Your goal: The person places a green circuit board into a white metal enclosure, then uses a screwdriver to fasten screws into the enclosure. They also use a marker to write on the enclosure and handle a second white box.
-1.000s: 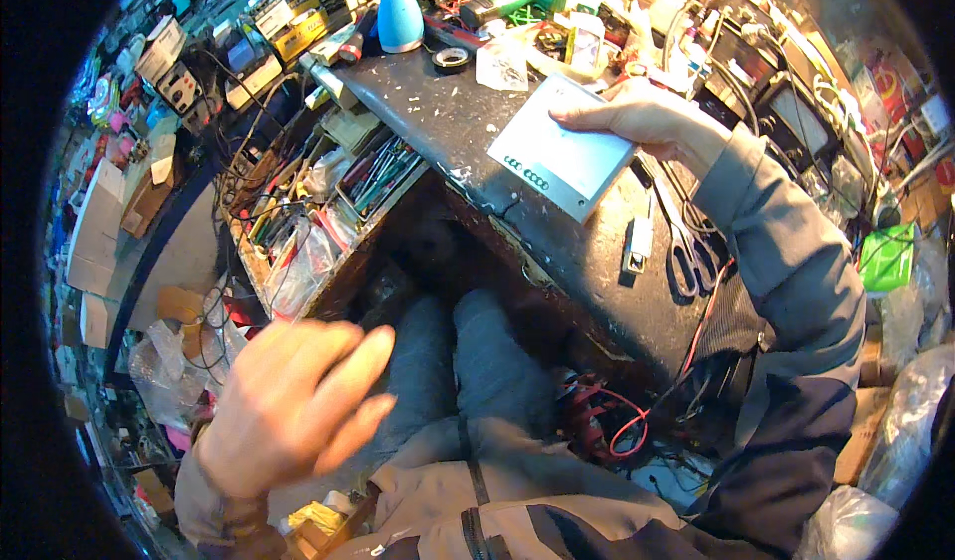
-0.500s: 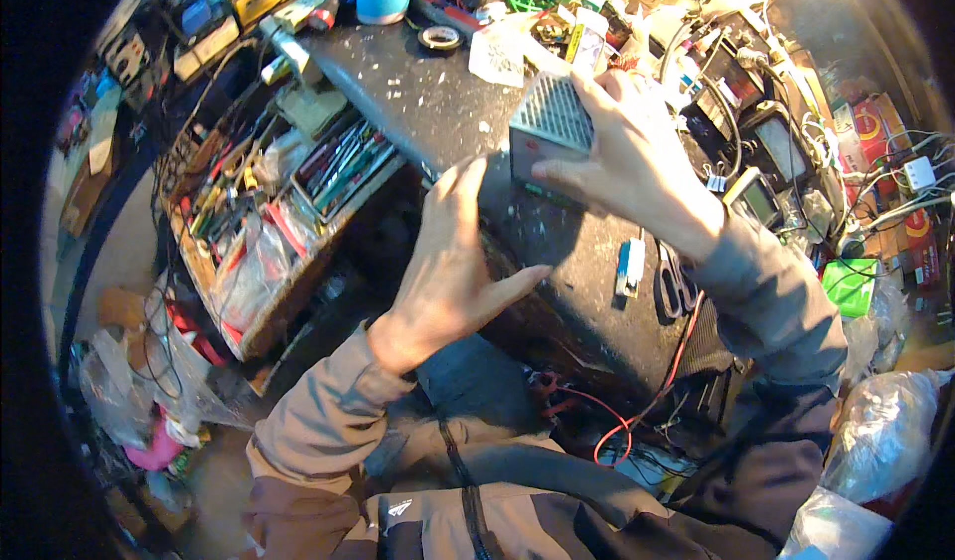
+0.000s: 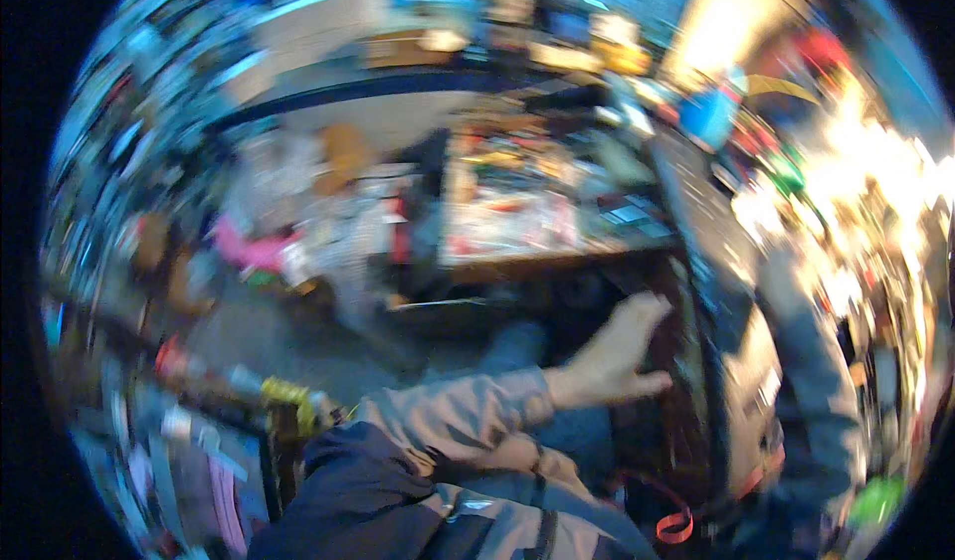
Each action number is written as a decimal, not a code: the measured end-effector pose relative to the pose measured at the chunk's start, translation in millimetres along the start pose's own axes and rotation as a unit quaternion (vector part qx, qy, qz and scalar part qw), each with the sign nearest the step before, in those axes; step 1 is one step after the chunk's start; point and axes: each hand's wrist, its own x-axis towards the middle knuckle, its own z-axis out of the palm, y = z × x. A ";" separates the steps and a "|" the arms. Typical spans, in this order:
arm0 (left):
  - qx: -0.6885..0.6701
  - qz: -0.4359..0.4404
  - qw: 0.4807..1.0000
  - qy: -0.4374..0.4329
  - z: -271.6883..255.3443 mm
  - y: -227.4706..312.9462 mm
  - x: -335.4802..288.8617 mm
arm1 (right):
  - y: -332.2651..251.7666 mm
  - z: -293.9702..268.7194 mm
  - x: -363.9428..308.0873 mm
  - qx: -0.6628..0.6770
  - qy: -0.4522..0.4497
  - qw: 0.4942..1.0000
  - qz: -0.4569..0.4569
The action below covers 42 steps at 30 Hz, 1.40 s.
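My left hand is raised near the workbench's edge, thumb apart from the fingers, with nothing in it. It is nearest to the front side of the dark workbench. Over the bench top, my right hand is smeared by motion and glare, so its fingers cannot be made out. Whether a thing is in it does not show. To the left of the bench, a drawer stands pulled out, filled with tools and small parts.
A blue bottle-like thing stands at the bench's far end. Bright clutter crowds the right side. Plastic bags and a pink thing lie left of the drawer. A red cable loop hangs low by the bench.
The view has swung left, bringing the drawer and floor toward the middle and blurring everything. The grey box with a grille, gripped by my right hand before, no longer shows clearly.
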 end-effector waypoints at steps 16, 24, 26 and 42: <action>-0.023 -0.221 0.974 0.038 -62.3 -27.5 -170.3 | -5.6 -1.3 14.1 -0.103 -0.062 0.991 0.052; -0.042 -0.204 0.976 0.063 -66.3 -14.3 -186.2 | 4.9 12.2 19.6 -0.013 -0.022 0.997 0.073; -0.077 -0.197 0.974 0.078 -64.6 -9.3 -188.2 | 9.8 19.1 25.1 0.004 -0.014 0.996 0.085; -0.082 -0.148 0.977 0.131 -47.5 18.8 -161.7 | 51.1 60.1 75.8 0.021 -0.006 0.998 -0.056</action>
